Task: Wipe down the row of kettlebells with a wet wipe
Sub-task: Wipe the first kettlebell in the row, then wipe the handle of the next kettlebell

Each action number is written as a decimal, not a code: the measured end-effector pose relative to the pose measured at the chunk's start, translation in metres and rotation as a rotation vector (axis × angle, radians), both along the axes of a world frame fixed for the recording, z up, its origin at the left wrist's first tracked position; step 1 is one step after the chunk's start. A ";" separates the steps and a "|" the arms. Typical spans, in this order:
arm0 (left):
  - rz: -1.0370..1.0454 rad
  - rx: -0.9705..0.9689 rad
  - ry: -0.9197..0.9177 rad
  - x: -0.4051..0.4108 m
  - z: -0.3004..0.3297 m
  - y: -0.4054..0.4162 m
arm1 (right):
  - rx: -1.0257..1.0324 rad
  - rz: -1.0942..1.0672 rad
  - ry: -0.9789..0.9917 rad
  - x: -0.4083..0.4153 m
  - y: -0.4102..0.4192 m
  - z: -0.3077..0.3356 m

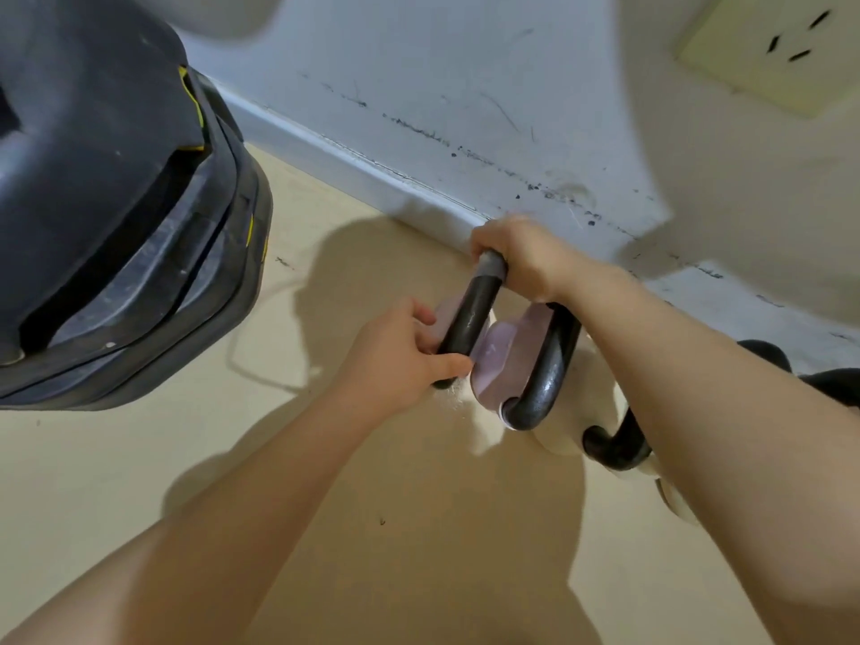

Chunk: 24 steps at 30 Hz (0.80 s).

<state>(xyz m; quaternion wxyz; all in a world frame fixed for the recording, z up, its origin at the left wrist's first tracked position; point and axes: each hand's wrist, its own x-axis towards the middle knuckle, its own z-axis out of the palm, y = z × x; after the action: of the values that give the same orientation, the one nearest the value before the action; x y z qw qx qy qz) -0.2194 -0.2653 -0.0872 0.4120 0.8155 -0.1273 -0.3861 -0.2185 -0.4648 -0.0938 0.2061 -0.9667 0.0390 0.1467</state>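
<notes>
A kettlebell with a pale purple top, cream body and black loop handle stands on the floor by the wall. My right hand is closed over the top of the handle. My left hand presses against the base of the handle's left leg, thumb and fingers curled around it. A small white scrap, seemingly the wet wipe, shows just under the thumb; the rest is hidden by the hand. A second kettlebell handle sits to the right, partly under my right forearm.
A large stack of black weight plates with yellow marks fills the left side. The scuffed white wall and baseboard run behind the kettlebells, with a wall socket at the upper right. More black equipment lies at the right edge.
</notes>
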 end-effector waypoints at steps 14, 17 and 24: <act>0.141 -0.129 0.105 -0.020 0.002 0.016 | -0.499 0.272 -0.201 -0.054 0.071 -0.006; 0.133 -0.101 0.061 -0.019 0.003 0.029 | -0.605 0.381 -0.148 -0.064 0.094 -0.005; 0.086 -0.071 -0.085 -0.019 0.009 0.036 | -0.823 0.517 -0.102 -0.098 0.133 -0.019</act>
<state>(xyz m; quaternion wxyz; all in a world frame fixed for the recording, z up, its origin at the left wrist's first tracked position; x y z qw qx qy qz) -0.2382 -0.2295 -0.0785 0.4509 0.8209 -0.1231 -0.3282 -0.3162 -0.3315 -0.1124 -0.2348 -0.9518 -0.1579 0.1181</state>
